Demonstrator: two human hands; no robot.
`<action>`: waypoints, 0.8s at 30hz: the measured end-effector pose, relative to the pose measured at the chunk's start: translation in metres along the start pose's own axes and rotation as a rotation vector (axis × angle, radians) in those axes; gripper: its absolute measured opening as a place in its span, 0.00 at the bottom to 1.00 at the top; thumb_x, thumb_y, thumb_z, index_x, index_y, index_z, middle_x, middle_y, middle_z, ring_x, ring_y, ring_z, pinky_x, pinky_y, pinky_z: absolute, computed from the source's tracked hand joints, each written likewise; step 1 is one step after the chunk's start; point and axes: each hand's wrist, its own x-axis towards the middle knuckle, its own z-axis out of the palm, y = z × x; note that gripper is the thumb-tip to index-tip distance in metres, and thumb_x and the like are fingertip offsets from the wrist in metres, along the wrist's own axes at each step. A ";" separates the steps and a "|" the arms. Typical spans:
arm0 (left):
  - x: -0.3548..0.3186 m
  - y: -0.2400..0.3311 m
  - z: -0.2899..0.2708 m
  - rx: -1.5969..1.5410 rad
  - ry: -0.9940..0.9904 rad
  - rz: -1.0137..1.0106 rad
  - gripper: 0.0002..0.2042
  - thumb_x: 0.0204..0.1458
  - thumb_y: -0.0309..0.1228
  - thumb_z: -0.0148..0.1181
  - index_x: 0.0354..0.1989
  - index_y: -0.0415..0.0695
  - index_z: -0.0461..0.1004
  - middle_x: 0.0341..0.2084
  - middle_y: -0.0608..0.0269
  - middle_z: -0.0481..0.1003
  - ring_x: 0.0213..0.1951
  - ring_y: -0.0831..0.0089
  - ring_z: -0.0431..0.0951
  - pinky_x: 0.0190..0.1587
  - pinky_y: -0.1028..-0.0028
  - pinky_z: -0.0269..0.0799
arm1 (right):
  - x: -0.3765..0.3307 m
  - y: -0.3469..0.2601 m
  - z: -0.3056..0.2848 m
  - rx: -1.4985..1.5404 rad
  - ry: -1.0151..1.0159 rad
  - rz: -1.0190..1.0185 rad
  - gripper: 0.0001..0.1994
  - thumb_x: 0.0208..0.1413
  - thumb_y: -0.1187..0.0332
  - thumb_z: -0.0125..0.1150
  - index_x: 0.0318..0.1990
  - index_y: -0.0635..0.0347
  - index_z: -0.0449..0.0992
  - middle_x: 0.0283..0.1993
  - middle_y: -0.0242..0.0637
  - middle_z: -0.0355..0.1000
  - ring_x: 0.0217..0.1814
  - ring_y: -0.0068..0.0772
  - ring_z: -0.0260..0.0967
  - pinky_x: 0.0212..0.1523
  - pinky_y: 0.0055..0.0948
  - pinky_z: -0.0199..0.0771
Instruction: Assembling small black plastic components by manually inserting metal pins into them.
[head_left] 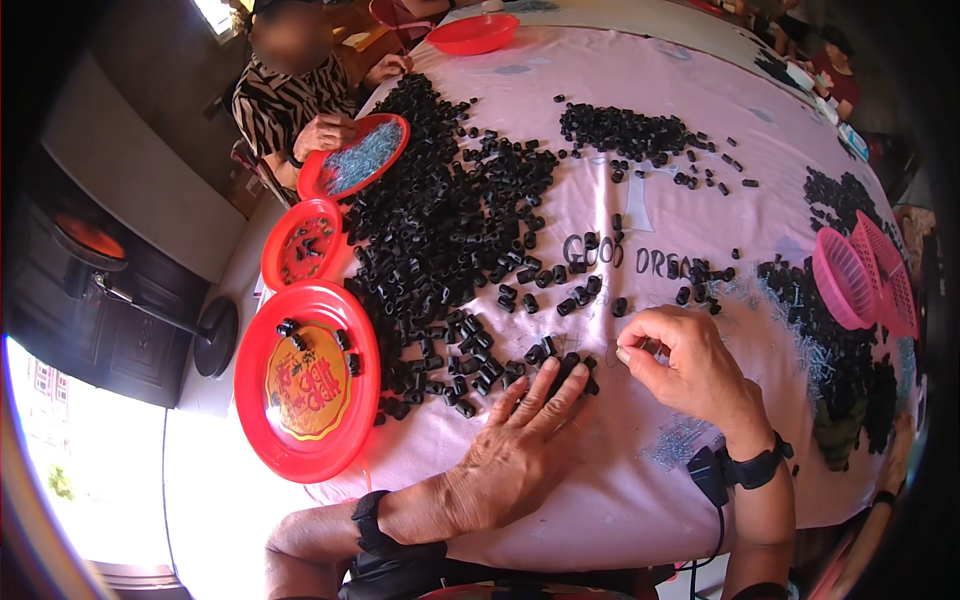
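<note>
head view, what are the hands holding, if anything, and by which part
The left hand touches black pieces, no grip visible; whether the right hand pinches anything cannot be told.

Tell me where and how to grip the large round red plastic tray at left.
Probably take the tray by its near rim, coming from the person's side: that curved edge is bare, while small black cylindrical pieces crowd its right side.

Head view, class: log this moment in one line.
left hand: fingertips among black parts | right hand: thumb and forefinger close together, contents unclear | large red plate: at left, few black parts on it
</note>
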 end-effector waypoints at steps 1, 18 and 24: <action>-0.002 0.002 0.001 -0.012 0.000 0.007 0.33 0.56 0.35 0.67 0.71 0.39 0.66 0.76 0.44 0.55 0.76 0.40 0.54 0.73 0.47 0.54 | 0.001 -0.002 -0.001 0.004 -0.007 0.001 0.04 0.55 0.76 0.67 0.35 0.65 0.78 0.30 0.45 0.79 0.32 0.42 0.80 0.34 0.36 0.77; 0.042 -0.019 -0.033 0.094 0.063 -0.158 0.31 0.64 0.35 0.59 0.73 0.38 0.61 0.74 0.37 0.55 0.77 0.38 0.50 0.74 0.43 0.47 | -0.003 0.022 -0.041 -0.211 0.250 0.261 0.02 0.56 0.74 0.62 0.34 0.63 0.78 0.27 0.44 0.79 0.25 0.41 0.77 0.30 0.37 0.72; 0.087 -0.011 -0.001 0.031 0.050 0.085 0.28 0.62 0.38 0.62 0.68 0.37 0.66 0.72 0.41 0.60 0.75 0.42 0.56 0.72 0.42 0.52 | -0.002 0.042 -0.049 -0.140 0.257 0.277 0.02 0.55 0.75 0.62 0.35 0.64 0.78 0.27 0.44 0.78 0.26 0.41 0.77 0.33 0.36 0.74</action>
